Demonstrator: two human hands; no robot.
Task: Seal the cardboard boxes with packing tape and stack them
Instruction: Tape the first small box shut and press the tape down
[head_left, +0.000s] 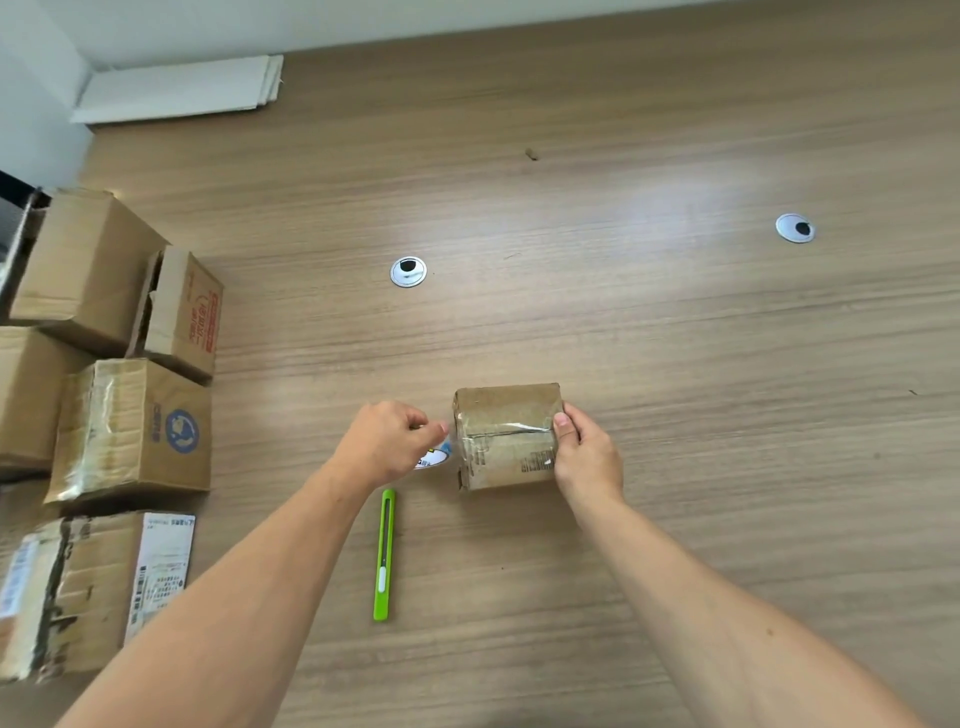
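Small brown cardboard box (506, 436), creased and glossy with old tape, sits mid-worktop on the wood-grain laminate worktop (675, 338); right hand (584, 449) clamps its right side, thumb on top; left hand (387, 439) is curled, fingertips pinching at a roll of clear packing tape (435, 458) just beside the box's left face, the roll mostly hidden; slim lime-green plastic utility knife (384, 556) lies near the left forearm; worn cardboard cartons (130, 426) are clustered at the left edge; two round metal cable grommets (408, 271) sit beyond.
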